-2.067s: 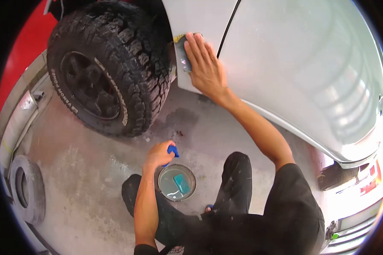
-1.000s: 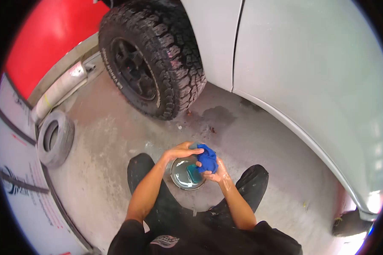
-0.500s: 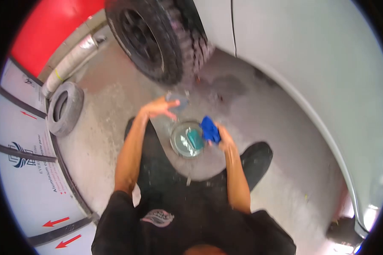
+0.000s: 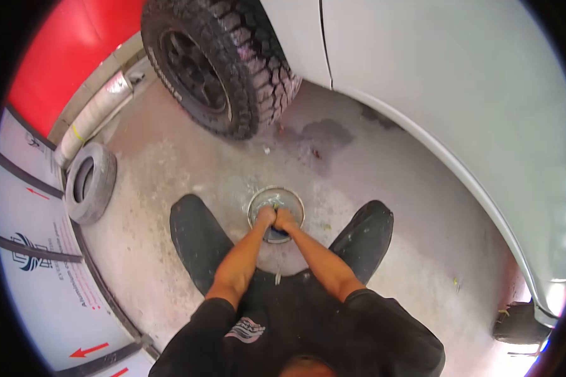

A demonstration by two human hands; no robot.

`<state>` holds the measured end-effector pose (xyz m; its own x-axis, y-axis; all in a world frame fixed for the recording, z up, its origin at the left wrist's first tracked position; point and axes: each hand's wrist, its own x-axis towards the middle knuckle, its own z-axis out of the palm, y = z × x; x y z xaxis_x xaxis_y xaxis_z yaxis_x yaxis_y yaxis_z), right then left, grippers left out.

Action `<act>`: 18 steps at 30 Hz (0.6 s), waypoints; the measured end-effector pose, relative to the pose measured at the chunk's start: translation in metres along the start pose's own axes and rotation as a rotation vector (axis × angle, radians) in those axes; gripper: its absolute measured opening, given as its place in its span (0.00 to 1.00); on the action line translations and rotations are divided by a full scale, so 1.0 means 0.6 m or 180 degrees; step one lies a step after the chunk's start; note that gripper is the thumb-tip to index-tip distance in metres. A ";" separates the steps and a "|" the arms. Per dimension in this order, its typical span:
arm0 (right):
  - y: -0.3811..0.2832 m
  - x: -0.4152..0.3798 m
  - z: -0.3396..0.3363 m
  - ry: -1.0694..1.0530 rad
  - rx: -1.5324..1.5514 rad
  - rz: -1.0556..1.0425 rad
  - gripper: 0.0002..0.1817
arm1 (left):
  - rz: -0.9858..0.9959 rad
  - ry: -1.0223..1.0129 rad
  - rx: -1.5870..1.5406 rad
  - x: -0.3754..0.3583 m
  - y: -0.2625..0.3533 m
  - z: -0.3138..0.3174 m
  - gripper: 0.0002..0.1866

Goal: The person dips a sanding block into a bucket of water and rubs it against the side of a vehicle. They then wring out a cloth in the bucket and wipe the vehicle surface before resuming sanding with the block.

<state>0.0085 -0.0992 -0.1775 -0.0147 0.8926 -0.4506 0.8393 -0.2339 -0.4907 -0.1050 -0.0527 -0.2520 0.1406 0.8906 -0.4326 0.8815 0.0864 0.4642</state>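
Observation:
Both of my hands are down in a round bowl of water [image 4: 302,214] on the floor between my knees. My left hand [image 4: 266,216] and my right hand [image 4: 284,218] are pressed together near the bowl's middle, fingers closed. Something dark blue [image 4: 277,234] shows just below them inside the bowl, mostly covered by my hands and wrists. What the fingers grip is hidden. Light ripples or suds show on the water beyond my hands.
A large black tyre [image 4: 258,75] on a pale vehicle [image 4: 434,69] stands ahead. A loose grey tyre [image 4: 91,183] lies at left beside printed panels [image 4: 41,276]. Wet patches mark the floor [image 4: 163,163] near the wheel.
Both hands have come together and down into the bowl. The blue cloth from my right hand is now mostly out of sight, and the blurred greyish thing by my left hand is gone from view.

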 end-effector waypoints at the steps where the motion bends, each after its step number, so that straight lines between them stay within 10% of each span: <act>1: 0.011 0.011 0.003 -0.0312 0.0050 -0.0049 0.27 | -0.0040 -0.0204 0.0103 -0.006 -0.001 -0.001 0.22; 4: 0.015 0.004 0.003 -0.0308 -0.0146 -0.0026 0.28 | 0.0650 -0.0556 0.0740 0.019 -0.037 0.031 0.22; 8: 0.009 0.031 -0.019 -0.0233 0.0249 0.0231 0.29 | -0.0171 -0.1041 -0.0469 -0.091 0.081 -0.184 0.22; 10: -0.022 -0.011 -0.091 -0.0135 0.1858 0.0008 0.27 | 0.0736 -0.0869 -0.0217 -0.013 -0.005 -0.156 0.18; 12: -0.052 -0.034 -0.152 -0.0108 0.3144 -0.0162 0.26 | -0.0465 -0.0282 -0.2239 -0.165 0.119 -0.296 0.12; 14: -0.082 -0.042 -0.189 -0.0166 0.4126 -0.0279 0.24 | -0.0245 -0.0123 -0.3849 -0.152 0.111 -0.277 0.11; 18: -0.108 -0.027 -0.136 0.0490 0.3397 -0.0089 0.25 | -0.0431 -0.0180 -0.5649 -0.102 0.094 -0.175 0.16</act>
<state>-0.0012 -0.0667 -0.0775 0.1044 0.9243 -0.3670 -0.0686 -0.3615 -0.9299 -0.1115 -0.0553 -0.1182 0.1629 0.8253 -0.5407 -0.6048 0.5165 0.6061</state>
